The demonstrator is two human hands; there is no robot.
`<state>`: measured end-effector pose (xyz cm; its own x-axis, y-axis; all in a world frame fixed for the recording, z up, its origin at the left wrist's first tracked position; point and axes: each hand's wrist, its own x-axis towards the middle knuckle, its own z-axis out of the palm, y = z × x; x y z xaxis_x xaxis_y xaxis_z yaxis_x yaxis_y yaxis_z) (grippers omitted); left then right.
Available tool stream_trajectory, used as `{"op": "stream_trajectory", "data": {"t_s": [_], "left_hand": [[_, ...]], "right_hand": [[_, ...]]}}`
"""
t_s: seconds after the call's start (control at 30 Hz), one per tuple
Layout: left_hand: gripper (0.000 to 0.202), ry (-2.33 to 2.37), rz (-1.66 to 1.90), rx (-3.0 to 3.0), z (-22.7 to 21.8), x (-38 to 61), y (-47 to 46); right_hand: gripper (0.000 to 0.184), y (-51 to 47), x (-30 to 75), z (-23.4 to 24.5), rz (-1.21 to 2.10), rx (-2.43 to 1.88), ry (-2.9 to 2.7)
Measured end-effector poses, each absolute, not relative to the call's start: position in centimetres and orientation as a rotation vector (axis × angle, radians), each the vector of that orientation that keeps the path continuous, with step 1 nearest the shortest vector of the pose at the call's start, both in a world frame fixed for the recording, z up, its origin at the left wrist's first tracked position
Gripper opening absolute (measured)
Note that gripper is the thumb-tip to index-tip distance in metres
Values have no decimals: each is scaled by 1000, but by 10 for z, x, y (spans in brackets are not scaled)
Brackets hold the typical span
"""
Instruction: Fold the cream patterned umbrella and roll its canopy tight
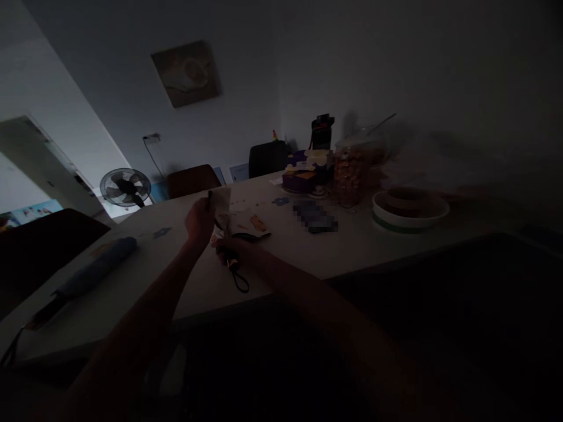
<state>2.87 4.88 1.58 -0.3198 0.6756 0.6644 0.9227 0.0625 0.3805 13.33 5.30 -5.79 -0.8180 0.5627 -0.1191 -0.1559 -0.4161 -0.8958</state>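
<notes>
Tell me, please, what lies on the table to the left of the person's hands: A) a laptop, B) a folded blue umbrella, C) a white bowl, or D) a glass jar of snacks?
B: the long folded blue umbrella lies on the table left of the left hand; the jar and the bowl stand to the right.

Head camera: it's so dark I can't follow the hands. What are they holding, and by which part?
The left hand lifts a pale printed pouch by its upper edge. The right hand grips its lower end, where a black loop hangs.
</notes>
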Motion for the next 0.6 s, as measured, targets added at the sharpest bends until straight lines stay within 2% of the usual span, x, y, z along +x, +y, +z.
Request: {"op": "stream_trajectory", "data": {"t_s": [0.07, 0.2, 0.27, 0.47, 0.6], "left_hand": [[12, -2041, -1416, -1432, 5, 17, 42], [4, -1995, -2359, -1016, -30, -2, 32], [4, -2046, -2638, -797, -44, -6, 27], [9, -2038, -2886, -713, -54, -12, 25], [14, -2105, -2948, -830, -60, -15, 27]], "right_hand": [[19, 54, 132, -57, 2278, -554, -1299], [16, 59, 129, -58, 2242, -788, -1258], [13, 60, 130, -57, 2166, -841, -1295], [31, 47, 145, -42, 1989, -846, -1239], [26, 43, 148, -31, 1908, -1059, -1241]]}}
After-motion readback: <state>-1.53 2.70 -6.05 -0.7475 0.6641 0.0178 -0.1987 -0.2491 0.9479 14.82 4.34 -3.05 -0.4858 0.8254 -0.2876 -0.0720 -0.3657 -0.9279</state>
